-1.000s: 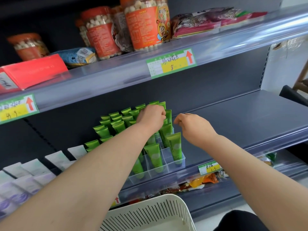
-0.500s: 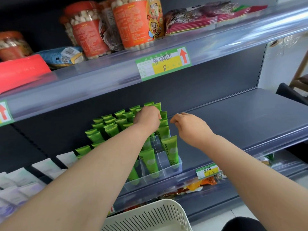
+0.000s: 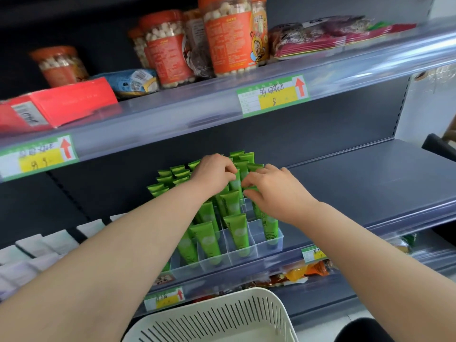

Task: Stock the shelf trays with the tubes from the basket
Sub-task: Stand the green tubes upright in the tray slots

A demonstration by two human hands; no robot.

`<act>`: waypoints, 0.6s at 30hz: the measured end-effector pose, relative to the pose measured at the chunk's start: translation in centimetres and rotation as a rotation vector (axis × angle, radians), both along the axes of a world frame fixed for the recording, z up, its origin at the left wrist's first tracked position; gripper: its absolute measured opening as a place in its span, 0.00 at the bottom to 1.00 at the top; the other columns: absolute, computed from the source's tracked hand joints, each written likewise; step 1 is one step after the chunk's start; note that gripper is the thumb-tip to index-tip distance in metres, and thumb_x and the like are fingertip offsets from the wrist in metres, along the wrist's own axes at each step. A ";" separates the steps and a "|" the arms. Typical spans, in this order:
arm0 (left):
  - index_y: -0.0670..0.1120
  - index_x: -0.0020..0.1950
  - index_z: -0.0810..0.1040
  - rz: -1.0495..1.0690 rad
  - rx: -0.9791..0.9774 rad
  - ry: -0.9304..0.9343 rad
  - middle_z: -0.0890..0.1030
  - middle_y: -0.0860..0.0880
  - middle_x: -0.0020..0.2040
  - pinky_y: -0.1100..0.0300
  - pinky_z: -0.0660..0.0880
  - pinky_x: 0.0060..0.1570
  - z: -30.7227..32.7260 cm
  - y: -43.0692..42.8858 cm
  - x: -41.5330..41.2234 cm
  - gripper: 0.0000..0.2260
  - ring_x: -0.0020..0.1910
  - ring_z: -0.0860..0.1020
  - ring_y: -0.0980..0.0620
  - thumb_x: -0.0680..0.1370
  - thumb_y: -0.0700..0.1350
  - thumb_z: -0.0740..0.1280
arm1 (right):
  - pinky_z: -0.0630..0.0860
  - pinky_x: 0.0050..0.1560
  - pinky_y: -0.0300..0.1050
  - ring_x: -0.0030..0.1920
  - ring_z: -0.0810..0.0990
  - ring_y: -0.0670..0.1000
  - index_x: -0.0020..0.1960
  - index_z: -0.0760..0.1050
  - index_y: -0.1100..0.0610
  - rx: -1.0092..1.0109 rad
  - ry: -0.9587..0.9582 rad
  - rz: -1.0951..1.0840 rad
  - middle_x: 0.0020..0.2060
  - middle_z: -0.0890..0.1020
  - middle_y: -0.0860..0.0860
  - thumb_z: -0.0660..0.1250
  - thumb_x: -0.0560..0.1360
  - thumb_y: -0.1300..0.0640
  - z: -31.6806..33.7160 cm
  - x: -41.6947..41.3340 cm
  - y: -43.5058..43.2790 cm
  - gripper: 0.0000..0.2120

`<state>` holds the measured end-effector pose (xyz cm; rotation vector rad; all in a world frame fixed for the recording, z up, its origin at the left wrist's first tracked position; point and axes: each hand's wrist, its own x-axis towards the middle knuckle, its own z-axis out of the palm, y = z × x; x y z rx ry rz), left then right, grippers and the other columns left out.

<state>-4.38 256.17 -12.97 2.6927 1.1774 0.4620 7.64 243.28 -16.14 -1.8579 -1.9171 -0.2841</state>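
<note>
In tray (image 3: 269,245) on shelf: my right hand (image 3: 276,191) has closed in beside left hand (image 3: 217,171); both sets of fingers pinch tops of upright tubes (image 3: 232,203), straightening rows. Basket (image 3: 217,317) below looks empty; stocking near done.

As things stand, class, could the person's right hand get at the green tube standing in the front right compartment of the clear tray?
Probably yes. The right hand hovers just above and behind that tube, which stands upright with its top exposed and nothing in between.
</note>
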 end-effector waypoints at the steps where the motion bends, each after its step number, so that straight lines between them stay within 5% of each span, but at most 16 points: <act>1: 0.49 0.50 0.85 -0.007 -0.001 0.012 0.84 0.52 0.52 0.55 0.75 0.56 0.0 0.0 -0.4 0.06 0.53 0.80 0.51 0.75 0.45 0.72 | 0.67 0.50 0.49 0.58 0.72 0.52 0.60 0.75 0.49 -0.043 -0.021 0.032 0.53 0.80 0.47 0.59 0.79 0.47 -0.1 -0.6 0.0 0.13; 6: 0.49 0.51 0.85 -0.030 0.009 0.093 0.83 0.52 0.53 0.54 0.76 0.56 -0.3 -0.4 -1.8 0.06 0.53 0.79 0.51 0.76 0.47 0.71 | 0.65 0.54 0.51 0.60 0.69 0.50 0.58 0.77 0.48 -0.251 -0.097 0.108 0.48 0.81 0.48 0.61 0.78 0.44 -1.1 -2.5 0.4 0.14; 14: 0.48 0.54 0.84 -0.049 -0.020 0.230 0.83 0.52 0.54 0.52 0.76 0.56 -1.3 -0.8 -2.2 0.08 0.55 0.78 0.50 0.77 0.47 0.69 | 0.63 0.54 0.49 0.56 0.71 0.52 0.57 0.77 0.51 -0.287 -0.186 0.093 0.45 0.81 0.50 0.58 0.80 0.49 -1.8 -3.0 0.6 0.12; 18: 0.45 0.46 0.82 -0.021 -0.002 0.291 0.83 0.49 0.48 0.51 0.77 0.52 -2.1 -0.8 -1.9 0.06 0.51 0.80 0.47 0.77 0.47 0.69 | 0.62 0.51 0.49 0.55 0.71 0.51 0.54 0.77 0.50 -0.311 -0.165 0.092 0.44 0.80 0.49 0.56 0.80 0.48 -1.9 -2.9 0.6 0.12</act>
